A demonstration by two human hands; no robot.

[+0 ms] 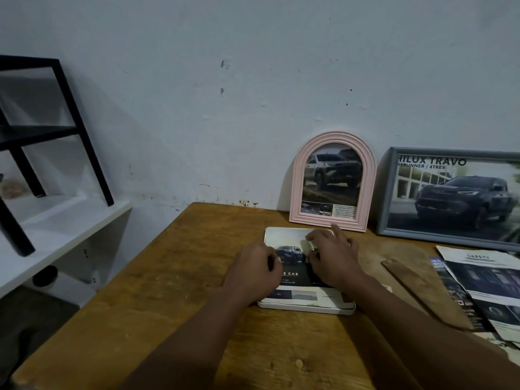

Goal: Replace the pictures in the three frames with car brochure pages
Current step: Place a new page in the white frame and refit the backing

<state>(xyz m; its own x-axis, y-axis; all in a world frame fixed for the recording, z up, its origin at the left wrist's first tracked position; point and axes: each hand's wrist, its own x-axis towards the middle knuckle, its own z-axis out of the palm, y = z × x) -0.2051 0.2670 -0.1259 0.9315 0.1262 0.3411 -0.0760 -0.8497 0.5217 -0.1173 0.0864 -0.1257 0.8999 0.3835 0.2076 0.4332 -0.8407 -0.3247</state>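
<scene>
A white frame [306, 307] lies flat on the wooden table [174, 291] with a car brochure page [292, 274] laid in it. My left hand [253, 273] rests on the page's left side with its fingers curled. My right hand [333, 260] presses the page's right side, fingers spread and the index finger pointing away. A pink arched frame [333, 181] holding a car picture leans on the wall behind. Right of it leans a grey frame [453, 195] with a dark pickup page.
Loose brochure pages [489, 288] lie at the table's right edge beside a brown wooden strip [408, 280]. On the left stands a white shelf [56, 220] with a black metal rack [70, 116] on it. The wall is close behind the table.
</scene>
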